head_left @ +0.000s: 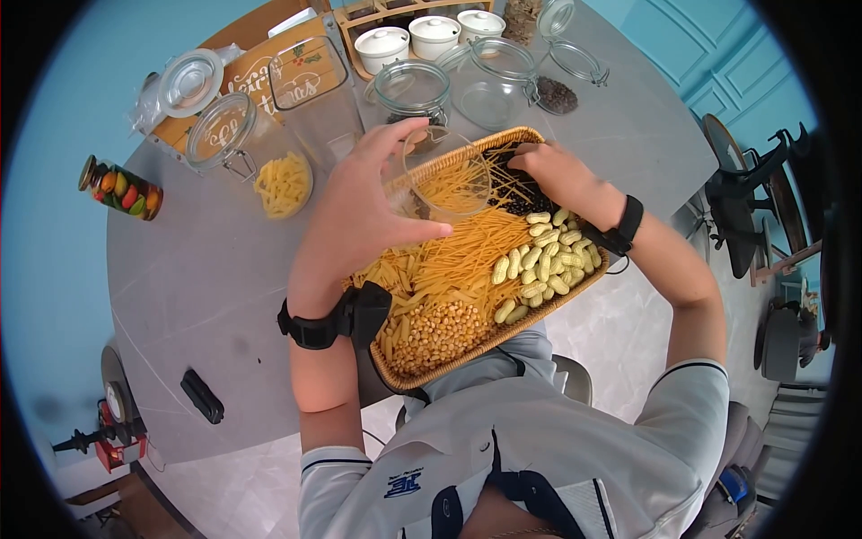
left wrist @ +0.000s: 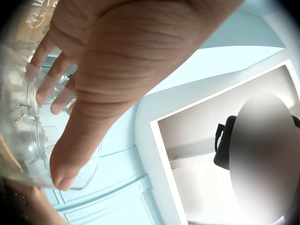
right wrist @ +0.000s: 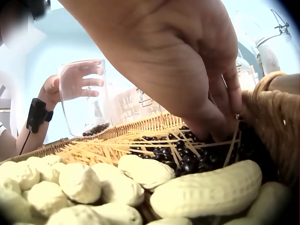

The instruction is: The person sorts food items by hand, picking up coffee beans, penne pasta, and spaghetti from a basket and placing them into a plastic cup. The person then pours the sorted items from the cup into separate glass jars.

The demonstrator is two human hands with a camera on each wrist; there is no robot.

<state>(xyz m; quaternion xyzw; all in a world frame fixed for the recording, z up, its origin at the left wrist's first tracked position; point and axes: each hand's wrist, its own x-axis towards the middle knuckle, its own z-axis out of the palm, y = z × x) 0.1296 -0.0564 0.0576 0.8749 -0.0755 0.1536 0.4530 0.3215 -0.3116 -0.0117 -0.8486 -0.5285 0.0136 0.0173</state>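
My left hand (head_left: 346,202) holds a clear, open-topped jar (right wrist: 70,110) over the basket, thumb on one side and fingers spread round the other. A small heap of black beans (right wrist: 96,130) lies at the jar's bottom. My right hand (head_left: 557,175) reaches into the far right corner of the wicker basket (head_left: 485,349), its curled fingertips sunk among black beans (right wrist: 187,161) and partly hidden. Dry spaghetti (head_left: 462,256) lies across the basket's middle and over some beans. Peanuts in shells (head_left: 548,260), corn kernels (head_left: 435,337) and penne-like pasta (head_left: 395,274) fill other parts.
Behind the basket stand clip-lid glass jars, one with pasta (head_left: 283,184), another with dark contents (head_left: 557,94), and a tall clear container (head_left: 314,99). White lidded pots (head_left: 435,36) sit in a wooden rack. A jar of colourful pieces (head_left: 121,189) and a black case (head_left: 202,395) lie left.
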